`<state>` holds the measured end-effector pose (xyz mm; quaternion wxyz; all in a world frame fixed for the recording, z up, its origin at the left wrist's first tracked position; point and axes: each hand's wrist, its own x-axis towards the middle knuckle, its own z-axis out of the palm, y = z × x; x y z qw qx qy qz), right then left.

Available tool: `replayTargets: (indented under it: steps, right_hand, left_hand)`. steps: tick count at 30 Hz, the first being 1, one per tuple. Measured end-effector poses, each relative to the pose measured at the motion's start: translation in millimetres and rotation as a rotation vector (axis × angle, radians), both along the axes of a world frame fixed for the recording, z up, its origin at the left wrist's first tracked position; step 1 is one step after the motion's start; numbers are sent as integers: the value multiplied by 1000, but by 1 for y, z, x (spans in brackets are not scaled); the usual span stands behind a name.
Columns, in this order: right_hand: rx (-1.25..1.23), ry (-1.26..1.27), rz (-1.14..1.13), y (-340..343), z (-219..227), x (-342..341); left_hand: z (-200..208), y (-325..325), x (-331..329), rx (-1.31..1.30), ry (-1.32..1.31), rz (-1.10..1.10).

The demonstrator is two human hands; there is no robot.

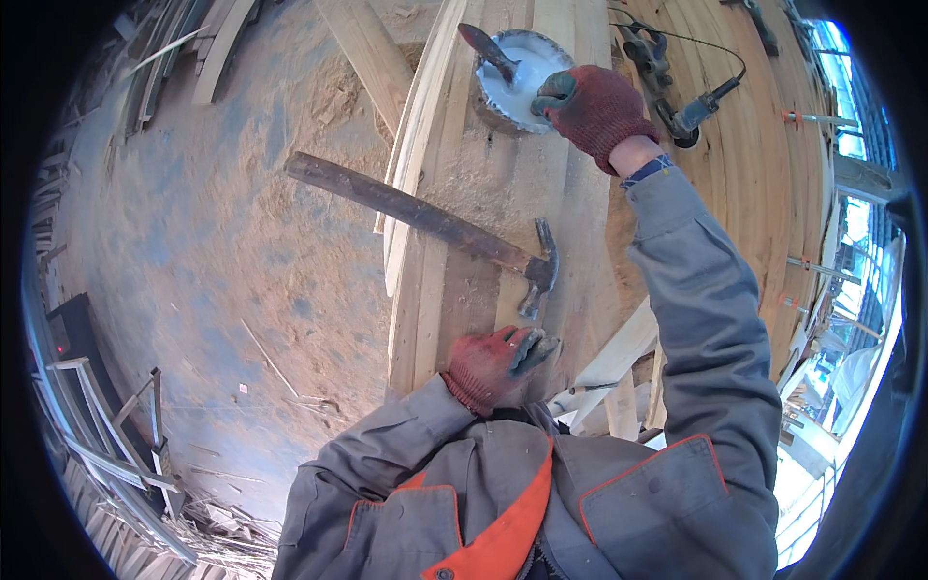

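My right hand, in a red knitted glove with a dark green palm, is closed on the near right rim of a round tub of white glue-like paste. A brush with a dark handle leans in the paste at the left side. My left hand, in a matching glove, rests on the boards close to my body, its partly bent fingers pointing right; I see nothing held. Just beyond it lies a claw hammer, its long worn wooden handle reaching over the boards' left edge. The hammer's head is near my left fingertips, apart from them.
Long pale boards lie side by side under the tub and hammer. Farther right are a corded angle grinder, a dark hand plane and clamps. Sawdust covers the floor at left, with stacked timber beyond.
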<state>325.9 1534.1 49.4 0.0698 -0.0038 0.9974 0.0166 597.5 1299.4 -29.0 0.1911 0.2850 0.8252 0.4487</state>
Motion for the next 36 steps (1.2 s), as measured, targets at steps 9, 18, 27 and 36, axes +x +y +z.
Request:
replayTargets:
  steps: [9,18,27,36]
  right_hand:
    - [-945,57,-157,35,17,9]
    - [-1723,7,-487,43,-9,29]
    - [-238,140,-105,-2,14,18]
    - [-48,48,22,-11,2,-6]
  left_hand:
    - [-6,5,5,-55,-24,-6]
    - [-3,7,3,-43,21,50]
    - [-2,10,8,-131,55,63]
    - [-4,9,7,-124,69,61]
